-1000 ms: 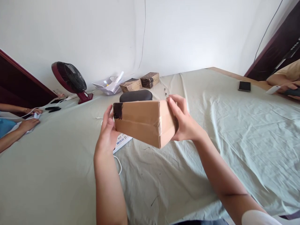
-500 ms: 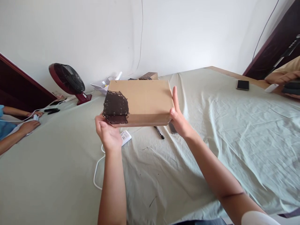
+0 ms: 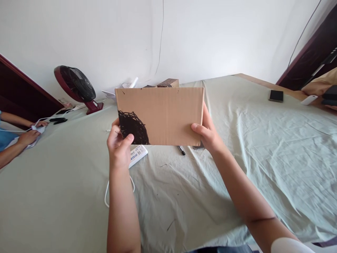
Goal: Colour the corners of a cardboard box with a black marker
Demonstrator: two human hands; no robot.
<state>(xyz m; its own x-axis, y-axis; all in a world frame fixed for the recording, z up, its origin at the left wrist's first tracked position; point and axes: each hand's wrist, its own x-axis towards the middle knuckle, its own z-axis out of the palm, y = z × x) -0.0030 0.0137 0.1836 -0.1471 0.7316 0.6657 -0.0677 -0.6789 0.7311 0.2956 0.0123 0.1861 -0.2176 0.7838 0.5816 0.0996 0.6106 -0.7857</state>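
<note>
I hold a brown cardboard box (image 3: 165,114) up in front of me, its broad face turned toward the camera, with a black scribbled patch at its lower left. My left hand (image 3: 118,147) grips the lower left corner, thumb over the scribble. My right hand (image 3: 207,135) clasps the right edge, thumb on the front face. Below the box lie a white device with a label (image 3: 137,154) and its white cable (image 3: 106,193), a black marker (image 3: 181,150) and a small dark object, all on the pale green sheet.
A red fan (image 3: 75,86) stands at the back left. More cardboard boxes (image 3: 168,83) sit by the wall. Another person's hands (image 3: 26,135) work at the left edge. A phone (image 3: 276,95) lies at the far right, near another person's arm (image 3: 319,88).
I have turned the box from showing its taped edge, through lying flat, to standing upright with its broad face toward me. My hands shifted along its edges.
</note>
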